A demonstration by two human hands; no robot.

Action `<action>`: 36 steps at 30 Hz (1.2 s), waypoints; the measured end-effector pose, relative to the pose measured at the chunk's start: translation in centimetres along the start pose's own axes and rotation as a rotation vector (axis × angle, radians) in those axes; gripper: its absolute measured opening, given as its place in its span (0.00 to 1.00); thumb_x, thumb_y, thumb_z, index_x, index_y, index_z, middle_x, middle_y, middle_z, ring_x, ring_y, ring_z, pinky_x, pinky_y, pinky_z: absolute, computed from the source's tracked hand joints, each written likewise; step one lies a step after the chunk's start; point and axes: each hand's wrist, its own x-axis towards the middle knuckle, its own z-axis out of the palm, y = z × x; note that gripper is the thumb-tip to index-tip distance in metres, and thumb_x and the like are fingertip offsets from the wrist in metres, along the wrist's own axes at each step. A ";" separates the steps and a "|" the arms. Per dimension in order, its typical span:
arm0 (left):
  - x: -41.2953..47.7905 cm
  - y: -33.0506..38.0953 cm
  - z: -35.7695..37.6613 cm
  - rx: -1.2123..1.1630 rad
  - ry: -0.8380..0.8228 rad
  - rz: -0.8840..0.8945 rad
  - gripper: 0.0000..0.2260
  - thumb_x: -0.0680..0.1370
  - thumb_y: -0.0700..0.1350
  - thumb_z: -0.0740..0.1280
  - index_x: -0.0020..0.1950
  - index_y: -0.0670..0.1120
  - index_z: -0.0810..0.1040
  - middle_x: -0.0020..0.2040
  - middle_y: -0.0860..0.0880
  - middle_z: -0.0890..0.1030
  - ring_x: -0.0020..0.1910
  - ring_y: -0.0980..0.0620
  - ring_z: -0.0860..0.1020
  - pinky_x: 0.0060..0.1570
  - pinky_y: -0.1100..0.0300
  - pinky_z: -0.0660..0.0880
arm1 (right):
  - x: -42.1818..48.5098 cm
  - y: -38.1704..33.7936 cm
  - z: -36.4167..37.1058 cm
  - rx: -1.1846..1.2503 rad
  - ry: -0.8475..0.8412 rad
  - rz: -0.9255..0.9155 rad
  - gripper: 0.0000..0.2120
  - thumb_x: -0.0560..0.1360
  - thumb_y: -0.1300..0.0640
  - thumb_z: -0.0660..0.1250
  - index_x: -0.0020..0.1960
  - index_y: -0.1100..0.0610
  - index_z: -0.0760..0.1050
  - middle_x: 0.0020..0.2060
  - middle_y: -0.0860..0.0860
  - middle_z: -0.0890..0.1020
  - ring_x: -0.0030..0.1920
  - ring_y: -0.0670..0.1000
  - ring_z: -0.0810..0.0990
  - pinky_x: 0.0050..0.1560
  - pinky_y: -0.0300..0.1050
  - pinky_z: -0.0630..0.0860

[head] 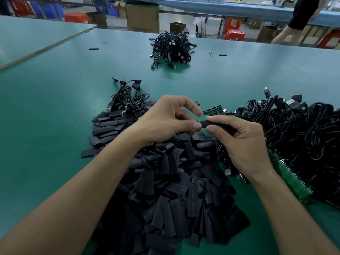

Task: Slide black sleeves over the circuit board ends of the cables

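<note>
Fingers (226,120) of left hand (165,122) and right hand (242,144) pinch one black sleeve (209,124) above one sleeve heap (174,190).

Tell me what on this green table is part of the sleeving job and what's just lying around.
In the job: black tubular sleeve pinched by left hand and right hand; heap of flat black sleeves; tangled black cables with green circuit boards.
Lying about, beyond the table: brown cardboard box; red plastic stool; blue plastic bins.
</note>
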 end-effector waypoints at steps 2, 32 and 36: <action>0.0 0.0 -0.1 -0.010 0.002 0.002 0.08 0.74 0.38 0.75 0.50 0.43 0.79 0.39 0.45 0.87 0.39 0.51 0.84 0.45 0.66 0.78 | 0.0 0.0 0.1 0.055 0.006 0.013 0.09 0.73 0.59 0.75 0.50 0.47 0.84 0.39 0.45 0.86 0.37 0.43 0.83 0.43 0.35 0.77; 0.0 0.1 0.0 0.158 -0.051 -0.007 0.06 0.79 0.42 0.71 0.45 0.40 0.84 0.35 0.50 0.85 0.33 0.58 0.80 0.36 0.68 0.74 | 0.0 -0.1 0.0 -0.046 0.031 -0.014 0.11 0.71 0.55 0.77 0.51 0.44 0.84 0.43 0.43 0.86 0.43 0.43 0.84 0.47 0.35 0.78; 0.1 0.0 0.0 0.149 -0.047 -0.013 0.06 0.79 0.42 0.71 0.45 0.40 0.84 0.35 0.49 0.85 0.33 0.57 0.80 0.37 0.67 0.75 | -0.1 0.1 0.1 0.018 0.038 0.003 0.09 0.73 0.58 0.75 0.49 0.45 0.84 0.36 0.46 0.85 0.34 0.44 0.83 0.38 0.33 0.76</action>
